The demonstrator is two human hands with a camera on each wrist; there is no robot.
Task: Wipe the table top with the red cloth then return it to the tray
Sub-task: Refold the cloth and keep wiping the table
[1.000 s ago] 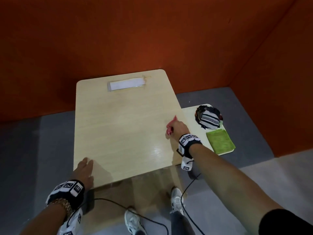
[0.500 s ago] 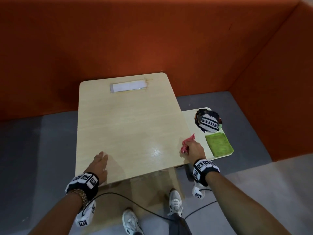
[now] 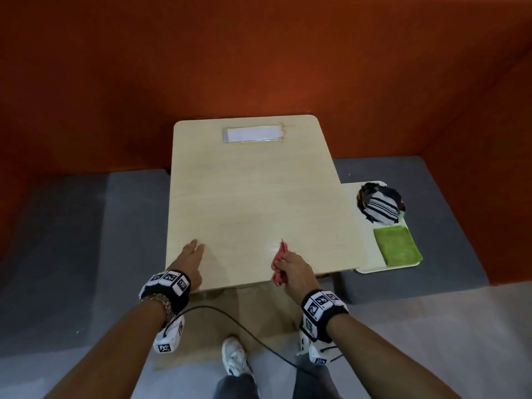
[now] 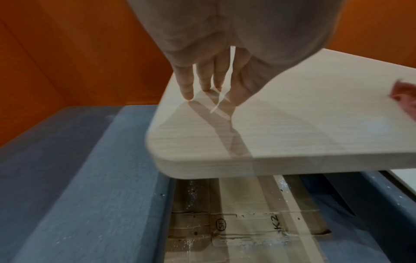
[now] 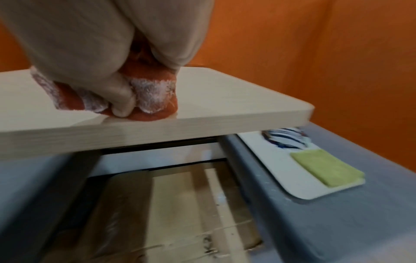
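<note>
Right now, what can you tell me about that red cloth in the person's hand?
The red terry cloth is bunched into a wad, its fuzzy pile looking whitish where light catches it. The right hand grips it with curled fingers and presses its underside onto the pale wooden table top, close to the near edge. From the head view only a crumpled strip of it shows beside the knuckles.

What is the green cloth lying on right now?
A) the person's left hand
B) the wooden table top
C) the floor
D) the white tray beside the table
D: the green cloth lies flat on the white tray, next to a striped bundle.
</note>
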